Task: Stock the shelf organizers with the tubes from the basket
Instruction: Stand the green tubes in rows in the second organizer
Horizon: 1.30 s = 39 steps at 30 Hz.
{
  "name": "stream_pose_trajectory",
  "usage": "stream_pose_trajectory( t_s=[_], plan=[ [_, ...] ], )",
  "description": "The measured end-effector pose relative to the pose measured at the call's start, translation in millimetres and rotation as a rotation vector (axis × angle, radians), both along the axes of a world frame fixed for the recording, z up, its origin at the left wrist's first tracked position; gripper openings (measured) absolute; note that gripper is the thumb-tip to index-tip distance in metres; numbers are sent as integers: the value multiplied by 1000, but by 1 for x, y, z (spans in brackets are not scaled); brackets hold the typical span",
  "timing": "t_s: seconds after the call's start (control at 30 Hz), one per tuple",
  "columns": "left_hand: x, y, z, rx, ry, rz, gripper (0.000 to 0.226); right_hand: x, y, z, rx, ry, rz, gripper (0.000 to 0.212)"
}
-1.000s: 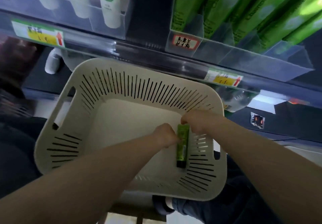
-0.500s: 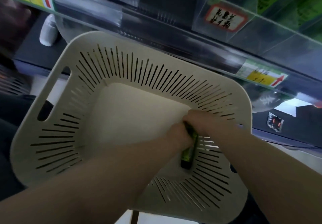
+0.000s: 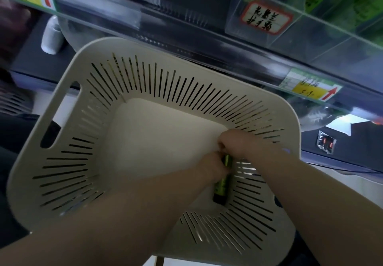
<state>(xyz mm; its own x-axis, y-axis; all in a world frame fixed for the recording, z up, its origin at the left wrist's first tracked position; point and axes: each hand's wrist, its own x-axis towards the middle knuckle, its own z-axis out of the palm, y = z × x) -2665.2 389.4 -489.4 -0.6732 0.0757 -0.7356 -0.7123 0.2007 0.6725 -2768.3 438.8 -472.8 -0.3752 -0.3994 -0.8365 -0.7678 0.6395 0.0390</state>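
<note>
1. Tube, green, lies in the basket; its dark end juts out below the grip.
2. Left hand grips its middle, fingers curled.
3. Right hand, just above, pinches its top.

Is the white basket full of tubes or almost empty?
Almost empty. Only one green tube shows in the basket, lying near its right wall, held by the left hand and right hand. Its floor elsewhere is bare.
</note>
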Motion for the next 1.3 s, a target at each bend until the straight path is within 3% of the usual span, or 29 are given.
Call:
stream_pose_trajectory(
  t_s=[0.43,0.67,0.93,1.1,1.3],
  plan=[
    [0,-17,13,54,-87,58,17,-3,-1,28,-272,40,-271,26],
    [1,-49,38,44,-29,142,18,3,-2,57,-419,-19,-509,52],
    [3,-76,89,83,122,186,24,25,-1,94,-791,-244,-1061,13],
    [6,-82,125,7,243,123,26,39,0,120,-958,-294,-1224,15],
    [10,-81,166,-25,353,75,23,57,8,159,-1199,-238,-1259,9]
  ],
)
